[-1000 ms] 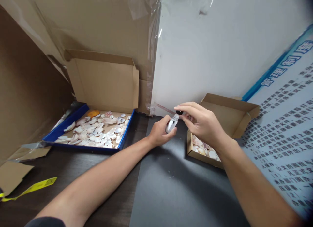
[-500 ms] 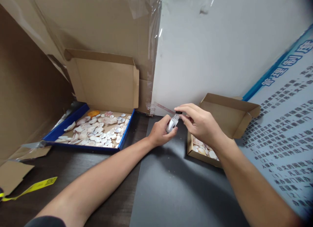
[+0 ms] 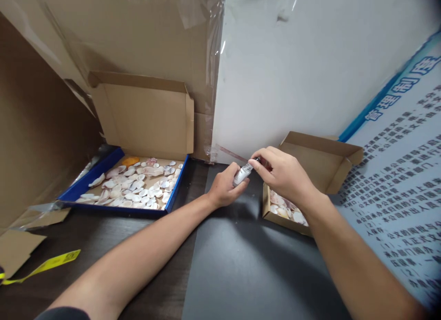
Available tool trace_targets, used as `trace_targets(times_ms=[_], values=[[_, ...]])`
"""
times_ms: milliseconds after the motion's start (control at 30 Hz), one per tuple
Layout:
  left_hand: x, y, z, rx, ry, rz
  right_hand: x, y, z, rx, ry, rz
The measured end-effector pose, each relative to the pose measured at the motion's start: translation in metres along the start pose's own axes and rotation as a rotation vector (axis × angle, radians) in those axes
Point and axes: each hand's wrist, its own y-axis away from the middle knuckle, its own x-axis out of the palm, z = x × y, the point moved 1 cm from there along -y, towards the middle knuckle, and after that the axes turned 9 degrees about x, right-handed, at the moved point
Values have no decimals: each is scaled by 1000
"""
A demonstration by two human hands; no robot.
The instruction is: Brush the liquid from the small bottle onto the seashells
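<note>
My left hand [image 3: 223,188] is closed around a small whitish bottle [image 3: 242,174] with a printed label, tilted up to the right over the grey mat. My right hand [image 3: 286,174] pinches the black cap [image 3: 256,160] at the bottle's upper end between thumb and fingers. The cap meets the neck, partly covered by my fingertips; whether it is screwed tight cannot be made out. Below my right hand and wrist stands a small cardboard box [image 3: 290,226] holding seashells [image 3: 283,206], partly hidden by my arm.
A blue-sided box [image 3: 177,184] full of white shells [image 3: 138,184] and an orange one [image 3: 130,161] stands at left, lid raised. Cardboard and a white panel [image 3: 275,76] rise behind. A printed poster [image 3: 396,173] slopes along the right. A yellow strap [image 3: 51,264] lies front left.
The bottle has turned in my left hand, so its label faces me. My right hand has shifted slightly, with its fingers closer around the cap. The view has moved a little.
</note>
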Motion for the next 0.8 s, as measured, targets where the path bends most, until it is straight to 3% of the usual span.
trace_targets(times_ms=[267, 533, 800], values=[[2, -2, 4, -6, 16, -79, -2, -3, -8, 67, -106, 27], [0, -5, 6, 54, -114, 34, -2, -3, -4, 61, -89, 66], [-2, -4, 4, 87, -92, 83, -1, -3, -6, 125, -9, 82]])
